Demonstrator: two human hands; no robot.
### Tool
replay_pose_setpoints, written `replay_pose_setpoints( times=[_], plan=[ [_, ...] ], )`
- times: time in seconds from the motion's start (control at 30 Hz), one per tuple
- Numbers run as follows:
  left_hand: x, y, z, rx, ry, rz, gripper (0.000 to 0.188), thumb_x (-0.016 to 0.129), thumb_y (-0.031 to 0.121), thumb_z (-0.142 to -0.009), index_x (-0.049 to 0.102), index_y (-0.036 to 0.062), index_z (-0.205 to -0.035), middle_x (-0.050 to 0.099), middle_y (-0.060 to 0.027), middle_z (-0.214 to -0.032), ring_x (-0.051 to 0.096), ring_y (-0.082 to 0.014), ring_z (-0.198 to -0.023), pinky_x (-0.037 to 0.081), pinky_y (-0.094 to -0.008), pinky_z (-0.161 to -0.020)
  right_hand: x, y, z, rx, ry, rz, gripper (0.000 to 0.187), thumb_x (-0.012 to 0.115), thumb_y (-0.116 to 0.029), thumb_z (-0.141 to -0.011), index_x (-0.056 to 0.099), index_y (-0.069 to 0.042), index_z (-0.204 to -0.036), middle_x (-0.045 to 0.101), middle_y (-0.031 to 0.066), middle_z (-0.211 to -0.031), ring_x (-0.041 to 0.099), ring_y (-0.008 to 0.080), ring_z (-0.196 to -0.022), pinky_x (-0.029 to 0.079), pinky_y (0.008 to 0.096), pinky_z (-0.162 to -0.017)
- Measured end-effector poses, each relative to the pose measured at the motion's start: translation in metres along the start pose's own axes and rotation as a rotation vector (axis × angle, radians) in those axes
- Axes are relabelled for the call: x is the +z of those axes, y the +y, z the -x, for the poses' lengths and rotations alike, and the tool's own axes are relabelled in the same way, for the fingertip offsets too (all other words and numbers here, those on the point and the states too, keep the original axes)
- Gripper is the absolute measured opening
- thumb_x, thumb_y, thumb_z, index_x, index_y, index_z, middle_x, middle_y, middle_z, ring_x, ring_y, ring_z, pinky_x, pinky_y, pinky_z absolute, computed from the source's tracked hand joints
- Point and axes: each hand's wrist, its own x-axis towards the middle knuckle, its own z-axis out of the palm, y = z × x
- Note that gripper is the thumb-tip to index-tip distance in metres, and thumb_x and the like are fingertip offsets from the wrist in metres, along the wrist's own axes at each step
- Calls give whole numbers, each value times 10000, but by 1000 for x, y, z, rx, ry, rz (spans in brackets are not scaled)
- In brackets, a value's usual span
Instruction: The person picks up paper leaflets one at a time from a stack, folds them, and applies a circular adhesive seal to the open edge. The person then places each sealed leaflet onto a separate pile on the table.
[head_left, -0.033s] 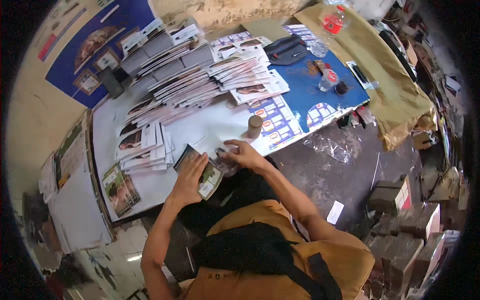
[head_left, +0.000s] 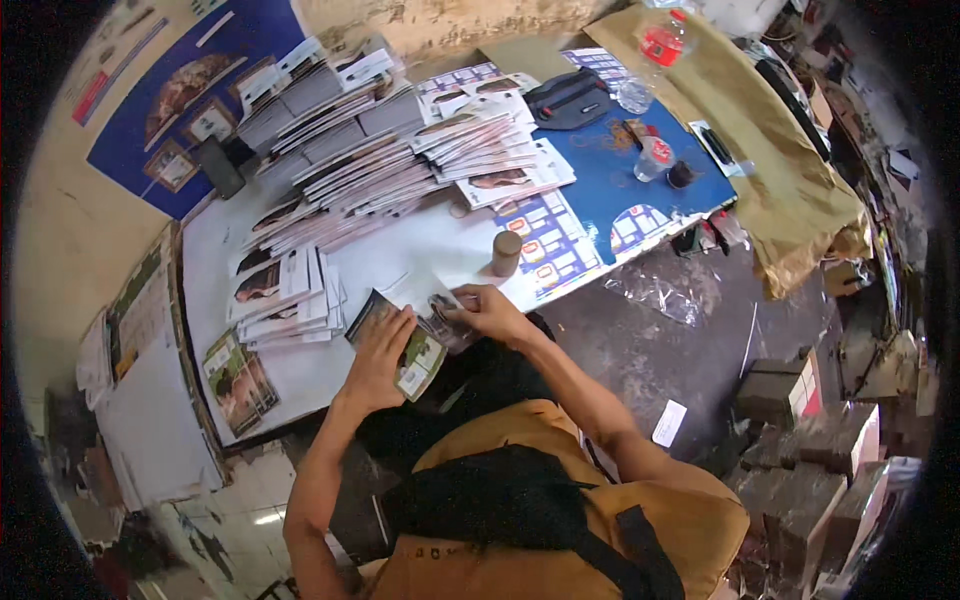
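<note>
Since the earlier frame, the right hand [head_left: 492, 314] has drawn its fingers in: they were raised and loosely parted beside the booklet [head_left: 423, 362], and now they close down on its right-hand page [head_left: 437, 308]. The left hand [head_left: 380, 350] has hardly shifted, and the things on the desk [head_left: 310, 382] keep their places.

The booklet lies open at the near edge of the desk, its lower corner appearing to stick out past it. The right grip looks to be pinching the page's outer edge between thumb and fingers. The left hand lies over the booklet with its fingers extended; its thumb is hidden, so I cannot tell whether it also grips from beneath.

The page could crease or tear if the right hand pulls crosswise while the left presses hard. If the left hand eased off, the overhanging booklet could slide toward the lap. A pinch that catches two sheets would bend both.

A round block [head_left: 506, 252] stands just beyond the right hand, where a wide swing of the knuckles might topple it. Farther back, the tall stack [head_left: 362, 172] leans in loose, uneven layers, so a bump to the desk could make it slip toward the smaller pile [head_left: 285, 292].
</note>
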Motion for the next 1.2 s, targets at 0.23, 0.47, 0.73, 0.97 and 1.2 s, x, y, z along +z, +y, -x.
replay_pose_setpoints(
  times=[0.23, 0.47, 0.73, 0.97, 1.2],
  plan=[
    [3, -5, -19, -110, -222, -78, 1372, 801, 782, -545, 284, 14, -1558, 167, -181, -1656, 132, -438, -1520, 117, -608, -1222, -1, 11, 1, -139, 329, 274, 210, 697, -120, -918, 699, 63, -1021, 729, 110, -805, 639, 93, -732, 498, 275, -649],
    [45, -12, -33, -229, -28, -204, 896, 611, 574, -906, 349, -34, -1509, 320, -169, -1596, 227, -413, -1493, 135, -615, -1215, 11, 14, 7, -135, 255, -102, 378, 554, -336, -1046, 673, 9, -1140, 693, 67, -1110, 604, 103, -1025, 461, 267, -909],
    [52, -3, -33, -321, 143, -239, 614, 621, 274, -916, 465, -31, -1426, 467, -190, -1472, 313, -398, -1447, 162, -625, -1200, 38, -12, -3, -325, 122, 205, 433, 755, -160, -884, 577, -24, -1255, 619, 188, -1189, 606, 305, -1086, 445, 387, -997],
    [56, 12, 2, -722, 511, -131, 688, 628, 218, -935, 330, -42, -1498, 389, -317, -1503, 382, -476, -1390, 282, -571, -1158, 55, -3, -6, -601, 115, 941, 679, 645, -373, -940, 387, -195, -1543, 311, 229, -1581, 364, 416, -1399, 330, 561, -1089],
    [66, -4, 3, -548, 534, -174, 500, 529, 67, -960, 408, -68, -1426, 571, -279, -1336, 523, -410, -1285, 355, -537, -1129, 69, -4, -5, -587, 90, 1072, 591, 537, -399, -1005, 372, -250, -1553, 253, 193, -1629, 283, 413, -1473, 283, 623, -1117]
  ],
)
